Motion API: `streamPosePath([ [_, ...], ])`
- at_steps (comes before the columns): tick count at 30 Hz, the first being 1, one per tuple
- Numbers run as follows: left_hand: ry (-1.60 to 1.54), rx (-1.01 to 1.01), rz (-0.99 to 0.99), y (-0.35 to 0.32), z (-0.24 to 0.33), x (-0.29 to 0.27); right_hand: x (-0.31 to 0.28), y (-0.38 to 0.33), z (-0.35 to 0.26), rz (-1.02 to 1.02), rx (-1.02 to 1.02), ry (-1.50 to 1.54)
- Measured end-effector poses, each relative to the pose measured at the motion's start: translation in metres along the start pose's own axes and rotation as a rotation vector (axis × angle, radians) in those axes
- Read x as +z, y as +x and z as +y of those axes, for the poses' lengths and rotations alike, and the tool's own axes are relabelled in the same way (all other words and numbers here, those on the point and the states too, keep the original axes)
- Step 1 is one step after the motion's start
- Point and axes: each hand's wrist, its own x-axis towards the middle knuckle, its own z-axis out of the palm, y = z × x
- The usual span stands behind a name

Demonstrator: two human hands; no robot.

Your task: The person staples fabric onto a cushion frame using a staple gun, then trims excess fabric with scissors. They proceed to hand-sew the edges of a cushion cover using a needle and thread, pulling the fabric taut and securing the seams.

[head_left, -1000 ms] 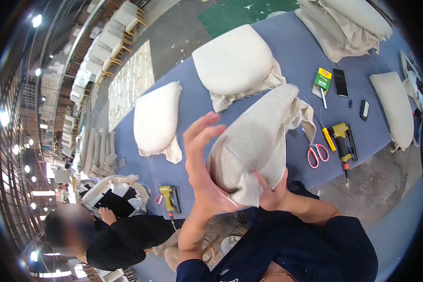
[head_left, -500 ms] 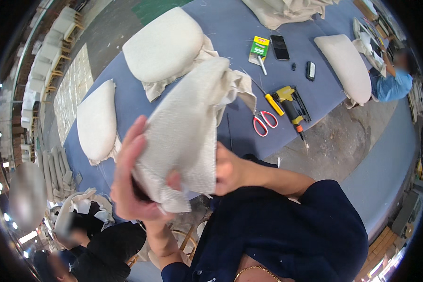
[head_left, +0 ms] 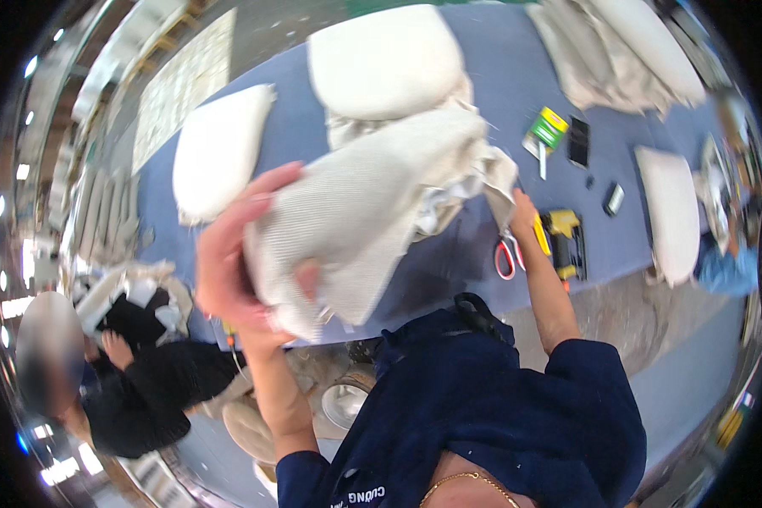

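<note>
My left hand (head_left: pixel 237 254) grips the near end of a cushion wrapped in beige ribbed fabric (head_left: pixel 356 203), thumb on top and fingers round its left side. Loose cloth hangs from the cushion's right side, with some white lining showing. On the table to the right, my right hand (head_left: pixel 523 213) is down beside a yellow-handled tool (head_left: pixel 541 234) and red-handled scissors (head_left: pixel 505 258). Its fingertips are hard to make out, so whether it grips anything is unclear. A yellow and black staple gun (head_left: pixel 565 241) lies just right of that hand.
Padded beige cushions (head_left: pixel 385 63) lie on the blue-grey table (head_left: pixel 495 51), with more cloth pieces (head_left: pixel 597 63) at the far right. A green and yellow box (head_left: pixel 547 129), a phone (head_left: pixel 578 141) and a small black-and-white object (head_left: pixel 613 199) are nearby. A co-worker (head_left: pixel 152 381) sits at left, another at far right.
My right hand has let go of the cushion's near right side and moved right, down to the tools. My left hand still holds the cushion. The whole view has shifted.
</note>
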Motion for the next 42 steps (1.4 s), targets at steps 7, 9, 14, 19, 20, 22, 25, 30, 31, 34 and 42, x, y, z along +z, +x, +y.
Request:
streamPosePath([
  [7,-0.077,0.061,-0.015,-0.015,0.005,-0.003,0.062,0.063,0.042,-0.069,0.007,0.286],
  [9,-0.096,0.049,-0.008,-0.020,0.011,-0.004,0.068,0.059,0.045,0.043,-0.041,0.301],
  [14,-0.153,0.072,-0.025,-0.027,0.018,-0.004,0.034,0.078,0.090,0.344,-0.290,0.437],
  [19,-0.124,0.095,-0.024,-0.040,0.020,0.001,-0.153,0.020,-0.005,0.571,-0.268,1.254],
  [20,-0.133,0.105,-0.027,-0.042,0.021,0.003,-0.196,0.002,-0.025,0.605,-0.307,1.356],
  [22,-0.128,0.090,-0.047,-0.044,0.029,0.006,-0.272,-0.041,-0.068,0.722,-0.425,1.401],
  [25,-0.116,0.030,-0.092,-0.048,0.041,0.011,-0.343,-0.120,-0.123,0.530,-0.678,1.493],
  [30,-0.159,-0.085,-0.094,-0.055,0.052,0.021,-0.369,-0.230,-0.188,0.083,-0.990,1.258],
  [31,-0.158,-0.084,-0.086,-0.057,0.052,0.023,-0.368,-0.232,-0.196,0.034,-1.101,1.218],
  [34,-0.089,-0.068,-0.128,-0.055,0.057,0.019,-0.369,-0.235,-0.210,-0.005,-1.248,1.153],
  [42,-0.111,-0.044,-0.131,-0.057,0.056,0.018,-0.367,-0.234,-0.215,-0.203,-1.200,1.216],
])
